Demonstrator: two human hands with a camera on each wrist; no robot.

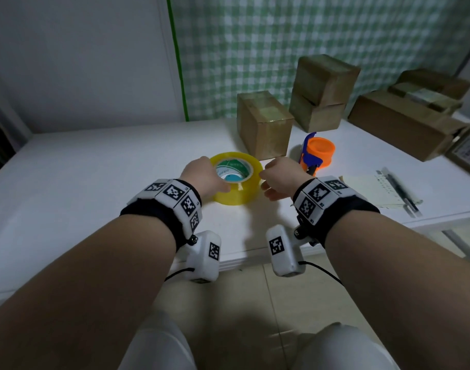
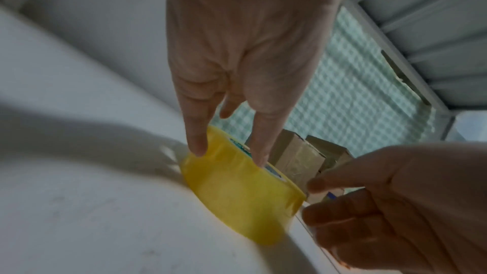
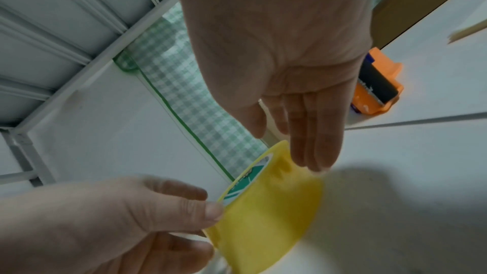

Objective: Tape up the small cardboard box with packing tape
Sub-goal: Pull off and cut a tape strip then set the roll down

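The left hand (image 1: 202,174) grips the yellow packing tape roll (image 1: 235,178) flat on the white table (image 1: 95,169), probably to steady it, while the right hand (image 1: 279,177), fingers straight, touches its side seeking the tape end, and the small cardboard box (image 1: 263,124) waits just behind.

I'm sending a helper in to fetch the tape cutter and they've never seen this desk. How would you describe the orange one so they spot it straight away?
Start at the white table and find the yellow tape roll between the two hands. Just right of it, in front of the cardboard boxes, stands the orange dispenser. It is the only bright orange thing there, with a blue handle part.
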